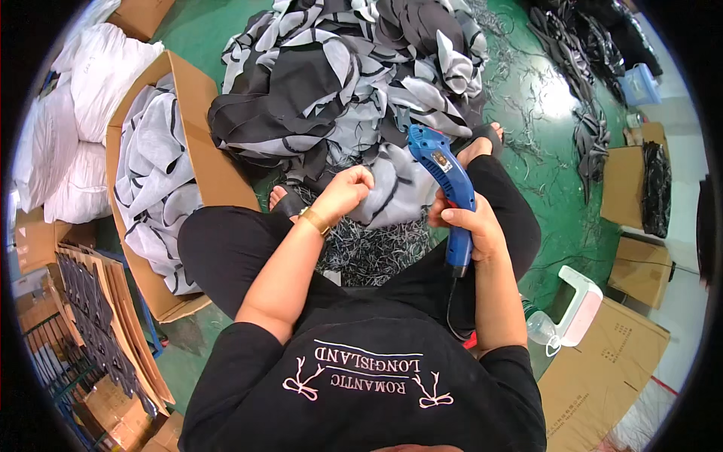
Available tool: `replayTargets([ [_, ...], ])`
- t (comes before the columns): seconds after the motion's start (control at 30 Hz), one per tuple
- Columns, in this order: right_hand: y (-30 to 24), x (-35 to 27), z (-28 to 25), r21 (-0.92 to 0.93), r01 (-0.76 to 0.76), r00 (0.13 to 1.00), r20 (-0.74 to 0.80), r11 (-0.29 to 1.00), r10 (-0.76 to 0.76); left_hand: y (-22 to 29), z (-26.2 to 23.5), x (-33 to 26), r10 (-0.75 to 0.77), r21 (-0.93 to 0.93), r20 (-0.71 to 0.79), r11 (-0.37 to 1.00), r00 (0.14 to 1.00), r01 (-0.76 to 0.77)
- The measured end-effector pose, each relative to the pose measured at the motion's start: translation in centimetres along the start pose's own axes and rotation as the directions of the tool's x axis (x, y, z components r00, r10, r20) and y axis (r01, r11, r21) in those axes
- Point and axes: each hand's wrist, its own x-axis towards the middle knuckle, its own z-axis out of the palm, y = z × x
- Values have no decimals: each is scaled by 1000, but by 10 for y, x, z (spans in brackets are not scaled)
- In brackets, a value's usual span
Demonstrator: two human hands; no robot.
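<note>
My right hand [474,222] is wrapped round the body of a blue electric fabric cutter [446,173], whose cord hangs from its rear end. The cutter's head points away from me, over the right side of a grey-and-black piece of fabric [395,184]. My left hand [343,196] has its fingers curled together at the left edge of that piece, which hangs between my knees. Beyond my hands lies a big heap of black and grey fabric [301,83]. Below the piece, a pile of thin fabric trimmings [369,248] covers the floor.
An open cardboard box [192,128] full of grey fabric stands at my left, beside white sacks [105,75]. More trimmings lie scattered over the green floor [557,203]. To my right are a clear plastic bottle [542,329], a flat cardboard sheet [610,369] and several cartons.
</note>
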Motion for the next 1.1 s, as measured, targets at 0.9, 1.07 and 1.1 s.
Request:
replayTargets([
  [0.9,-2,-54,52,-124,222,958,212,967,-193,28,13,-151,271,-273,474,950,838,-153],
  [1.07,-11,-46,47,-233,174,976,171,957,-136,7,8,-170,336,-601,482,799,809,26],
  [1.1,-10,-44,46,-246,190,969,201,951,-142,9,11,-173,352,-615,467,788,811,12],
])
